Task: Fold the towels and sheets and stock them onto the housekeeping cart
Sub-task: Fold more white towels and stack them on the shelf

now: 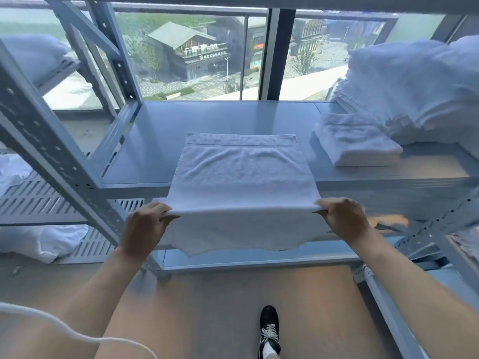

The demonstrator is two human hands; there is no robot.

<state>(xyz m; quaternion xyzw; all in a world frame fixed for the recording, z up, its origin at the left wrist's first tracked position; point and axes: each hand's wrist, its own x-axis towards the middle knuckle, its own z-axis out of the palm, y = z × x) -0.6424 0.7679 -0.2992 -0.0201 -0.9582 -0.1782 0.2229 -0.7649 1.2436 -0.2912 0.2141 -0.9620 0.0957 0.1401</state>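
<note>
A white towel (242, 172) lies spread on the grey metal shelf (155, 141), its far end flat and its near part hanging over the shelf's front edge. My left hand (145, 226) pinches the towel's near left fold. My right hand (347, 218) pinches the near right fold. Between them the towel is stretched taut, and a loose flap hangs below. A small stack of folded white towels (360, 143) sits on the shelf to the right.
A tall heap of white linen (414, 89) fills the shelf's right end. Slotted metal uprights (51, 151) stand at left. Loose white linen (39, 242) lies on the floor at left. A window is behind. My shoe (269, 330) is on the floor.
</note>
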